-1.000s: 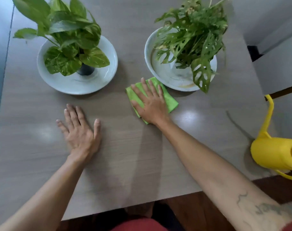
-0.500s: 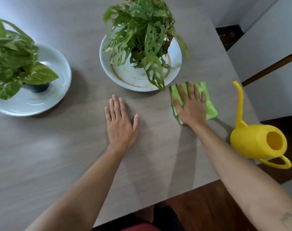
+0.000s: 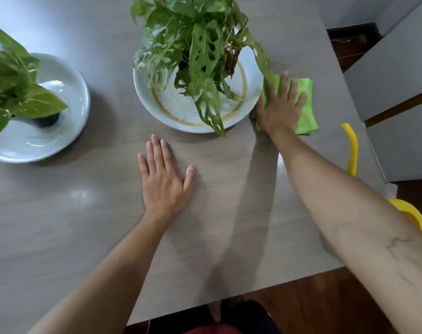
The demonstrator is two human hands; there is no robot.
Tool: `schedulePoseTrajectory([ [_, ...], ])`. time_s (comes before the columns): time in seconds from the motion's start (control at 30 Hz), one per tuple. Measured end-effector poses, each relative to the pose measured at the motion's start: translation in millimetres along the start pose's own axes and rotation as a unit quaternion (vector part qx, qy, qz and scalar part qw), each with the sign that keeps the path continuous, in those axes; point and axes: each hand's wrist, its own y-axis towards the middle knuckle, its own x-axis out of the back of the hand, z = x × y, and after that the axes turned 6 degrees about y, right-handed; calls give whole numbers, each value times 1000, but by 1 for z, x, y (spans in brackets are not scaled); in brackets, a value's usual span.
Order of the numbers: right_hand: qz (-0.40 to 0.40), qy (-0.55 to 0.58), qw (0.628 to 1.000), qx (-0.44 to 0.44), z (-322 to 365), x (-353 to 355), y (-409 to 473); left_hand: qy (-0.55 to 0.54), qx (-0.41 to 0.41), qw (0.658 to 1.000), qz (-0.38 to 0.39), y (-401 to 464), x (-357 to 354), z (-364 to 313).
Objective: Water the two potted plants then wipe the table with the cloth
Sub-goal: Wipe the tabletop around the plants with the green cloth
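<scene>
My right hand (image 3: 278,109) lies flat, fingers spread, pressing a folded green cloth (image 3: 306,109) onto the grey table (image 3: 60,213), just right of the white dish (image 3: 176,112) that holds the holey-leaved plant (image 3: 195,42). One drooping leaf hangs over my right fingers. My left hand (image 3: 163,179) rests palm down on the bare table in front of that dish, holding nothing. The broad-leaved plant (image 3: 10,85) stands in a second white dish (image 3: 67,92) at the far left. A yellow watering can (image 3: 353,150) sits at the table's right edge, mostly hidden behind my right forearm.
The table's front edge (image 3: 229,300) runs close to my body, with dark wood floor beyond it. White cabinets (image 3: 397,75) stand right of the table's right edge.
My right hand has slid the cloth from between the dishes to the right and then farther away, beside the right dish. My left hand stays flat on the table. My view has swung right.
</scene>
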Motion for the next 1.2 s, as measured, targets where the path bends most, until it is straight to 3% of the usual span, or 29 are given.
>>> schedulePoseTrajectory([
  [0.27,-8,33,996,86,-15,-20,-102,-41,-21,999,29,1,4,6],
  [0.63,-48,12,992,120,-58,-52,-254,-67,-85,994,-9,-116,-9,42],
  [0.93,-65,27,990,126,15,-79,-335,-78,-6,997,-20,-147,-12,155],
  [1.2,-50,53,978,194,138,-109,-394,-70,24,996,-38,-173,-15,217],
])
